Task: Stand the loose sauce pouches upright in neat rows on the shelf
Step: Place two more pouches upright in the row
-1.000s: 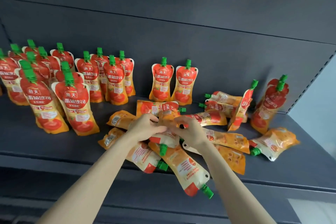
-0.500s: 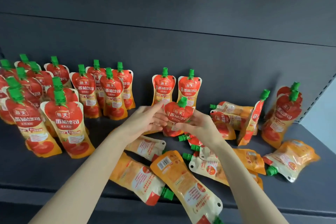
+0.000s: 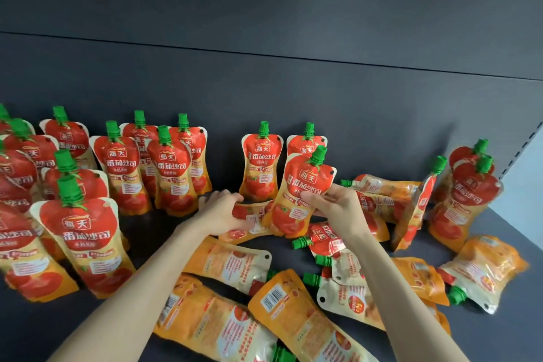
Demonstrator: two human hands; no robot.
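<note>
Your right hand [image 3: 338,206] pinches the right edge of one sauce pouch [image 3: 296,194] between thumb and fingers. The grip is closed on it at mid-height. The pouch faces you label-first, with its green cap [image 3: 318,154] tipped slightly to the right. Its base hangs low over the dark shelf [image 3: 517,329]; whether it touches cannot be told. Just to its left, your left hand [image 3: 223,211] has its grip curled around the end of a second pouch [image 3: 252,219], which lies on its side and passes behind the base of the held one. Directly behind stand two upright pouches [image 3: 260,173] against the back panel [image 3: 264,82], the right one partly hidden by the held pouch. To the left, a block of standing pouches [image 3: 123,167] fills the shelf in rows. Loose pouches [image 3: 226,264] lie flat between and below your forearms, mostly back side up, and one shows a barcode [image 3: 273,298]. More lie stacked pouches [image 3: 379,188] to the right, and leaning pouches [image 3: 470,194] stand at the far right. The front labels read 海天 and 番茄沙司 over a red tomato picture.
</note>
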